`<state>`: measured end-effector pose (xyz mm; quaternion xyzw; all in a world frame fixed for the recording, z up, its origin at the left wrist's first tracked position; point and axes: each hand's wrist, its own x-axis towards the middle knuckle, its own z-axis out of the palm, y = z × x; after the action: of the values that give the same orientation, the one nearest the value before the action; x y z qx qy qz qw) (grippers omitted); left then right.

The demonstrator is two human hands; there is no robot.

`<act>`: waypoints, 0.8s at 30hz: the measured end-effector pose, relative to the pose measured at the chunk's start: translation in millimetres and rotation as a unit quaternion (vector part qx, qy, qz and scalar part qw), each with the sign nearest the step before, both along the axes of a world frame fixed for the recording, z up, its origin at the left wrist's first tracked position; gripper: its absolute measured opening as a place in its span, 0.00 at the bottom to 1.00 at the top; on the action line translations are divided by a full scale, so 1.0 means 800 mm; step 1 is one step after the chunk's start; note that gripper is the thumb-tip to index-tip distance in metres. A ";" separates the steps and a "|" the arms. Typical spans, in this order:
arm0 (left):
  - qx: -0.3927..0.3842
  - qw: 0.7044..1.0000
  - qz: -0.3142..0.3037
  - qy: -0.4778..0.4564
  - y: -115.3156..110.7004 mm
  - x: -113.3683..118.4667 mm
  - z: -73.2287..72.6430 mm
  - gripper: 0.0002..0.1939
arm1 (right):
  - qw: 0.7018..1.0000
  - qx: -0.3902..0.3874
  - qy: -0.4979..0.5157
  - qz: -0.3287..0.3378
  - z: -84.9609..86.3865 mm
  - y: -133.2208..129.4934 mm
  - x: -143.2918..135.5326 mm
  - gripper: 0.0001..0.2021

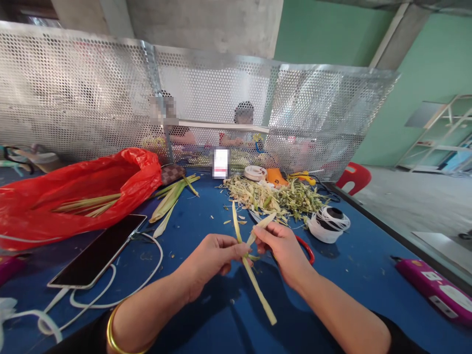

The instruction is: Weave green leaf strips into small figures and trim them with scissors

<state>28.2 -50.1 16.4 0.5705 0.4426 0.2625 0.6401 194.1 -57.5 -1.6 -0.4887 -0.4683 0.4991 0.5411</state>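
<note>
Between the thumb and fingers of my left hand (223, 253) is a long, narrow, pale yellow-green leaf strip (256, 287), slanting down to the right. My right hand (280, 248), close beside it, pinches a shorter, whiter leaf piece (266, 220) that crosses near the long strip at my left fingertips. Whether the two pieces are joined there I cannot tell. Behind my right hand lie scissors, partly hidden, with a red handle (308, 250) showing. A heap of leaf scraps (273, 196) lies just beyond both hands on the blue table (199, 314).
To the left are a red plastic bag (84, 182) with stalks, loose leaves (169, 199), a tablet (98, 253) and a white cable (160, 260). A white spool (326, 226) and purple box (433, 287) stand right. Behind a perforated metal screen (217, 78) two people sit.
</note>
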 end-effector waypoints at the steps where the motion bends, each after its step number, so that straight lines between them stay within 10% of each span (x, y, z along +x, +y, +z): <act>1: 0.007 1.000 0.008 0.013 -0.001 0.001 -0.002 0.16 | 1.000 -0.002 -0.003 0.000 0.000 -0.001 -0.001 0.15; 10: 0.011 0.999 0.005 0.045 -0.004 0.002 -0.006 0.15 | 0.985 -0.025 -0.172 0.015 -0.006 0.003 0.007 0.18; 15: 0.029 0.997 0.048 0.054 -0.002 0.001 -0.005 0.15 | 0.852 0.212 -0.454 -0.151 0.019 -0.001 0.026 0.12; 20: 0.080 0.995 -0.025 0.045 -0.007 0.005 -0.018 0.12 | 0.916 0.200 -0.344 0.047 0.017 -0.013 0.001 0.05; 24: 0.089 0.993 -0.072 0.037 -0.010 0.005 -0.016 0.10 | 0.960 0.119 -0.251 0.019 0.009 -0.016 -0.012 0.12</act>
<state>32.6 -58.4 3.9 0.6648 0.3984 0.2327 0.5875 184.7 -70.3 5.9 -0.5213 -0.6544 0.3114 0.4505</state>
